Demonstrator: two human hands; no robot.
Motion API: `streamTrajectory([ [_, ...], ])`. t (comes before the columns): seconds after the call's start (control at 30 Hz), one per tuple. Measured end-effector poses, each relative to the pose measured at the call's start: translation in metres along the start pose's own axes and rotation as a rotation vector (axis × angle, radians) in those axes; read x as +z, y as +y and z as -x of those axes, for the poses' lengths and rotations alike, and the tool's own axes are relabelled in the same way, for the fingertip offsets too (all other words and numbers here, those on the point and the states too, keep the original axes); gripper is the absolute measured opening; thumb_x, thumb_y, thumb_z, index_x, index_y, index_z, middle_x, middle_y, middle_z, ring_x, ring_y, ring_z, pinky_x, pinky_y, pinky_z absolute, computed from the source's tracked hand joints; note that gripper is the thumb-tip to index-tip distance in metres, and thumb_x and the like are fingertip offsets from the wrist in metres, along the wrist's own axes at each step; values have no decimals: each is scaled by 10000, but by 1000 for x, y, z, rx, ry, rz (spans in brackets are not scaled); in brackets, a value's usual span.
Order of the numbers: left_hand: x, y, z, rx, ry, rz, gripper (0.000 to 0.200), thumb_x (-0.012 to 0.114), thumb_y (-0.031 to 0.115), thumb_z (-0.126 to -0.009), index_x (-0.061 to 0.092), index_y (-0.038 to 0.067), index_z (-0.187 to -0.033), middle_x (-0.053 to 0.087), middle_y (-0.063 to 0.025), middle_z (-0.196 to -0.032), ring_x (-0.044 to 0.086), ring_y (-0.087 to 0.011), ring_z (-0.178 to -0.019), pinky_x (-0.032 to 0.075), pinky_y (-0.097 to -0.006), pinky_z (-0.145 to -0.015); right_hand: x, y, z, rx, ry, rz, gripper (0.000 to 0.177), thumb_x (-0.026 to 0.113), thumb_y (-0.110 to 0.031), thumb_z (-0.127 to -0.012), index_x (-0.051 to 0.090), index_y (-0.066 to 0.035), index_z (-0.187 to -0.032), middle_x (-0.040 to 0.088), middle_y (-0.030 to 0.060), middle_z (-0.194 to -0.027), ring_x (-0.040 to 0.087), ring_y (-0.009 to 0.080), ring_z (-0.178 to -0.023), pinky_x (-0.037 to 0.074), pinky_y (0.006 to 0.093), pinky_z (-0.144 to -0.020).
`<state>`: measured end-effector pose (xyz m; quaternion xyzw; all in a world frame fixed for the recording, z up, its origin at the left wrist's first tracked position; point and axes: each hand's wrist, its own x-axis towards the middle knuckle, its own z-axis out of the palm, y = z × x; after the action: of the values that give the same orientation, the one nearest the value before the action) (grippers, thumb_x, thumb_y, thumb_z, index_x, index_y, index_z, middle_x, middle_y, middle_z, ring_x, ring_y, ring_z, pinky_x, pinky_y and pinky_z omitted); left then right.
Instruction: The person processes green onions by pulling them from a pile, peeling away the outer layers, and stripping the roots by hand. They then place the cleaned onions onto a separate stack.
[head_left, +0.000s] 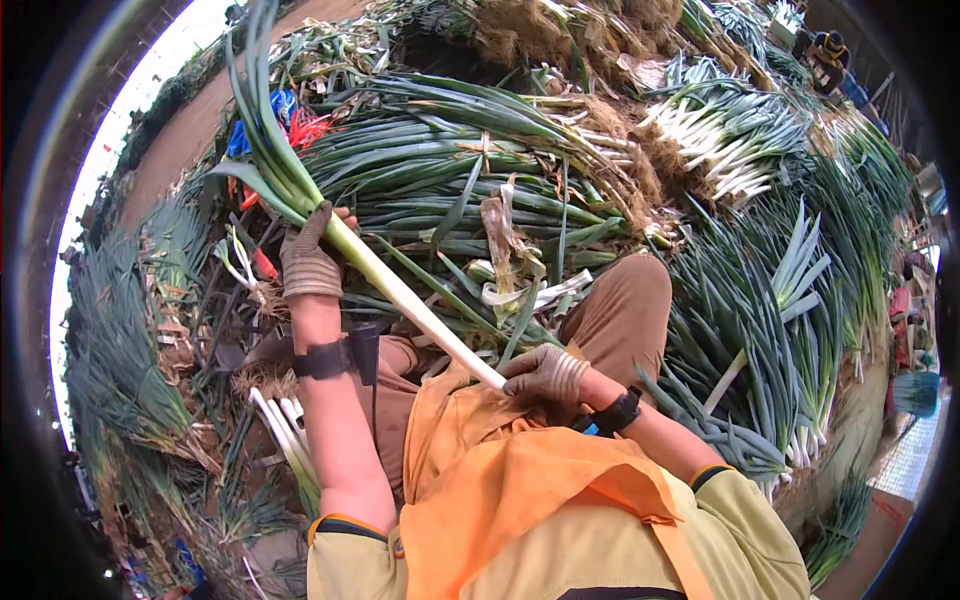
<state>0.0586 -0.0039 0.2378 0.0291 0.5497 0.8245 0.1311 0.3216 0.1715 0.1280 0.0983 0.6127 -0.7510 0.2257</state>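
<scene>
Your left hand (313, 252) clamps the leek (413, 306) below its leaves, ahead and left of the orange apron (520, 470); your right hand (545, 374) closes on its white end, beside the apron.

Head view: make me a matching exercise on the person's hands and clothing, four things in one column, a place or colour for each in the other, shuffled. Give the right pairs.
Things
1. Left hand
2. Apron
3. Right hand
4. Trousers

Places and colours
A. Brown
B. At the white end of the held stalk
C. Round the held stalk, nearer its green leaves
D. Orange

Right pairs: 1-C, 2-D, 3-B, 4-A
</scene>
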Motion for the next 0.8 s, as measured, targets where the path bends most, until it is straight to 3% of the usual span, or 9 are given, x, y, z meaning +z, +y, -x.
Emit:
streamTrajectory([
  [0.1,-4,-18,-5,98,186,-148,273,686,94,-702,517,35,-908,590,-105,-660,581,-208,-517,499,-318,-497,-2,4,-4,0,109,140,174,702,-133,-659,662,-37,-797,631,35,-678,537,87,-609,451,256,-591],
  [0.2,-8,-23,-8,80,235,-165,270,684,80,-702,515,31,-907,590,-103,-661,577,-209,-498,494,-311,-476,-3,3,-6,42,100,238,162,705,-132,-653,654,-34,-772,621,26,-658,525,89,-591,442,270,-571],
  [0.4,-12,-30,-9,84,175,-160,307,676,63,-703,489,11,-941,583,-110,-648,569,-193,-476,478,-283,-436,0,-12,-6,45,-72,376,179,662,-143,-688,636,-29,-824,605,22,-648,520,77,-584,445,263,-539],
  [0.53,-10,-36,-11,107,241,-246,305,674,100,-718,491,1,-941,596,-127,-662,572,-205,-482,478,-305,-441,11,-13,5,86,-34,383,181,640,-155,-697,629,-29,-826,608,39,-666,541,89,-600,456,277,-548],
  [0.73,-6,-38,-10,152,366,-270,254,657,34,-704,512,-14,-907,560,-98,-628,535,-169,-438,471,-274,-415,20,-18,10,-328,-52,916,191,623,-185,-658,612,-53,-796,599,116,-696,588,216,-610,461,328,-550],
  [0.8,-13,-39,-12,182,375,-393,274,669,66,-693,528,-35,-906,566,-97,-648,531,-161,-450,467,-276,-432,30,-15,9,-402,-29,867,160,602,-166,-633,627,-84,-768,595,137,-663,587,256,-609,454,337,-557],
])
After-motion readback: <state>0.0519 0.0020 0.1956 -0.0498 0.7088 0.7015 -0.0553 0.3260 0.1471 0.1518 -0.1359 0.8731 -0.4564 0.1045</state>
